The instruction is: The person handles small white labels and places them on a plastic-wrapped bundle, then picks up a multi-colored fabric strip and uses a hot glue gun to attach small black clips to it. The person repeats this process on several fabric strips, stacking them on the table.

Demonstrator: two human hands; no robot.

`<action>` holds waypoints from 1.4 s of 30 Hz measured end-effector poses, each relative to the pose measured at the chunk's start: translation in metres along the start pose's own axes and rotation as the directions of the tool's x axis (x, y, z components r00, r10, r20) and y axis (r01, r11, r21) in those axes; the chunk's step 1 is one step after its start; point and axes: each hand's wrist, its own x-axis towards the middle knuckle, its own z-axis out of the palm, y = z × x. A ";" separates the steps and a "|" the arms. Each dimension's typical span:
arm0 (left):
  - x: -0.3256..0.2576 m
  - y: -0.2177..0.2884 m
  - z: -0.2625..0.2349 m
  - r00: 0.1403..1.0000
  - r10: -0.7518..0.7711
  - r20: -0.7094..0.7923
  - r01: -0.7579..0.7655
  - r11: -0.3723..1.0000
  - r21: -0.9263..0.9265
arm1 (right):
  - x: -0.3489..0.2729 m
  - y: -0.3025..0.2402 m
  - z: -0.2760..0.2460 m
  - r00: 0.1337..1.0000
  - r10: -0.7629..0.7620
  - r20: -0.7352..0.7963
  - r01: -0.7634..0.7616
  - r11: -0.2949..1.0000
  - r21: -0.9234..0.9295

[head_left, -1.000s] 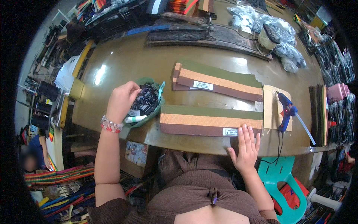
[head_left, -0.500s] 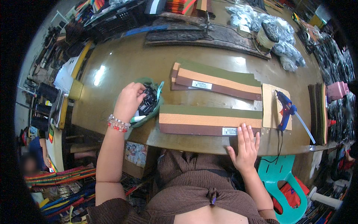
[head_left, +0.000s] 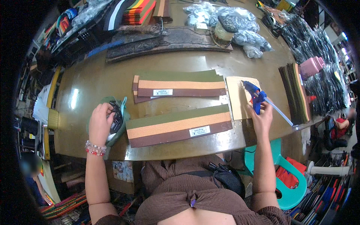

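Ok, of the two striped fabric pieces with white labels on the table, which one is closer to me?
The single striped piece at the table's near edge, lying between the left hand and right hand. The other is a stack farther back.

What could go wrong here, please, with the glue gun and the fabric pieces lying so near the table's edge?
The right hand is at the blue glue gun, whose nozzle could burn fingers or drip on the tan board. The near striped fabric panel lies close to the table edge and might slide off. The left hand digs in the green bowl, also near the edge.
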 end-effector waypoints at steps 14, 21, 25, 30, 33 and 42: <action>-0.002 -0.010 0.002 0.993 0.103 0.051 -0.102 0.994 -0.032 | 0.050 -0.086 -0.061 0.948 -0.271 0.165 0.314 0.882 -0.352; 0.005 -0.004 -0.033 0.977 -0.125 0.173 0.194 0.857 -0.478 | -0.040 -0.092 -0.042 0.975 -0.213 0.063 0.118 0.736 0.667; 0.002 0.039 -0.028 0.959 -0.274 0.079 0.247 0.658 -0.712 | -0.076 -0.109 -0.033 0.870 -0.467 0.158 0.310 0.767 0.562; 0.003 0.049 -0.032 0.933 -0.148 -0.328 0.078 0.973 -0.215 | -0.079 -0.130 -0.033 0.782 -0.584 0.218 0.426 0.757 0.496; 0.000 0.028 -0.030 0.930 0.045 -0.365 -0.008 0.995 0.101 | -0.078 -0.128 -0.035 0.819 -0.532 0.215 0.385 0.788 0.480; -0.005 0.014 -0.007 0.955 -0.288 0.075 0.273 0.748 -0.605 | -0.085 -0.117 -0.032 0.835 -0.482 0.266 0.303 0.805 0.510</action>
